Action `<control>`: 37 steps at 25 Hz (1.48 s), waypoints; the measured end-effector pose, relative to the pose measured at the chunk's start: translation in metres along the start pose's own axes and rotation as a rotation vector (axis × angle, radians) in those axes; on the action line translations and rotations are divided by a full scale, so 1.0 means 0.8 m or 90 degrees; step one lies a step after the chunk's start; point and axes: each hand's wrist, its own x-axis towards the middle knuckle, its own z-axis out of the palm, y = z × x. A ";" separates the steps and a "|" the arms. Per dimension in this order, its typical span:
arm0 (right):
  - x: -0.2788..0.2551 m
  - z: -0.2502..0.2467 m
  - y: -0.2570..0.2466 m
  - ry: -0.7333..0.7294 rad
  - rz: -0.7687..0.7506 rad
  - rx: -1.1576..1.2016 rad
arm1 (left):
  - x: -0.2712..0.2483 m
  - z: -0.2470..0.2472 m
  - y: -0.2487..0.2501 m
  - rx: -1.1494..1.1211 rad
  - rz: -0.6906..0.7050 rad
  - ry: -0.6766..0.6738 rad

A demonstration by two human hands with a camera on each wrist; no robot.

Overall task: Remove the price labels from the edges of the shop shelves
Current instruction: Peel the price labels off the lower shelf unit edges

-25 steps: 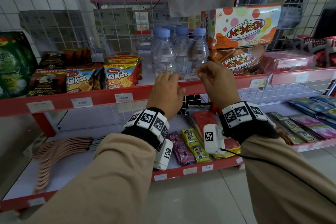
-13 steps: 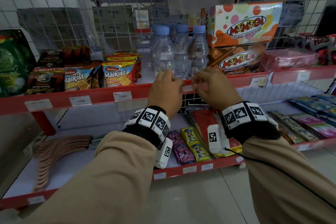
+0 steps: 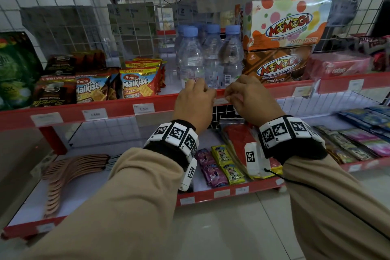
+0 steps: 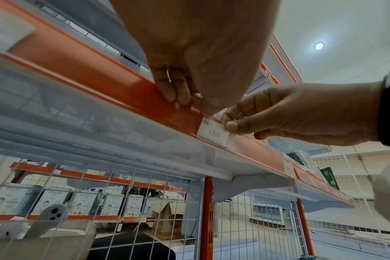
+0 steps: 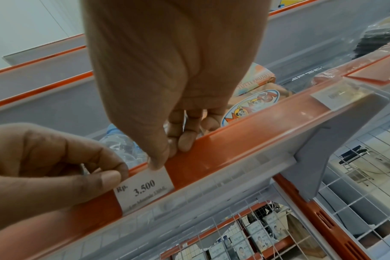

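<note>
A white price label (image 3: 220, 101) reading "Rp. 3.500" sits in the clear strip on the red shelf edge (image 3: 118, 112), in front of the water bottles. My left hand (image 3: 196, 99) pinches the label's upper left corner; in the right wrist view the left hand (image 5: 115, 173) has its thumb on the label (image 5: 145, 188). My right hand (image 3: 249, 97) pinches the upper right corner. In the left wrist view the right hand (image 4: 230, 122) holds the label (image 4: 213, 134) between thumb and forefinger. The other fingers of both hands curl over the rail's top.
More labels sit on the same rail: left (image 3: 144, 108), (image 3: 95, 114) and right (image 3: 302, 91). Water bottles (image 3: 211, 55), Momogi boxes (image 3: 282, 23) and Malkist packs (image 3: 137, 86) stand close behind the rail. A lower shelf with sachets (image 3: 221, 167) lies under my wrists.
My right hand has come down from in front of the bottles to the rail. Both hands have closed in on the same label and now pinch its top corners.
</note>
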 end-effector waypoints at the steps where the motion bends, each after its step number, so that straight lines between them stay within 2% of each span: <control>1: -0.001 0.000 0.000 0.003 0.001 0.003 | 0.000 0.000 0.000 -0.002 -0.001 0.004; 7: -0.006 0.003 0.000 0.049 0.016 0.056 | -0.008 -0.004 -0.002 -0.049 -0.007 0.039; 18: -0.003 0.001 -0.003 0.036 0.032 0.007 | -0.012 -0.008 -0.007 -0.073 -0.018 0.000; 22: -0.014 0.011 -0.002 0.146 0.010 0.031 | -0.023 -0.007 -0.009 -0.069 0.023 0.031; 25: -0.024 0.024 0.000 0.218 0.021 0.023 | -0.039 -0.001 -0.011 0.013 0.002 0.055; 27: -0.034 0.039 0.000 0.248 0.039 0.054 | -0.054 0.008 -0.013 0.018 -0.027 0.033; 29: -0.054 0.064 -0.005 0.259 0.046 0.092 | -0.073 0.022 -0.017 0.034 -0.019 0.008; 31: -0.084 0.099 -0.012 0.199 0.041 0.126 | -0.101 0.039 -0.021 0.046 -0.002 -0.006; 33: -0.119 0.141 -0.016 0.076 0.030 0.134 | -0.139 0.062 -0.024 0.023 -0.016 -0.020; 35: -0.155 0.182 -0.019 -0.051 0.038 0.136 | -0.187 0.087 -0.028 -0.004 -0.065 -0.101; 37: -0.189 0.217 -0.025 -0.154 0.055 0.149 | -0.235 0.112 -0.035 -0.002 -0.103 -0.230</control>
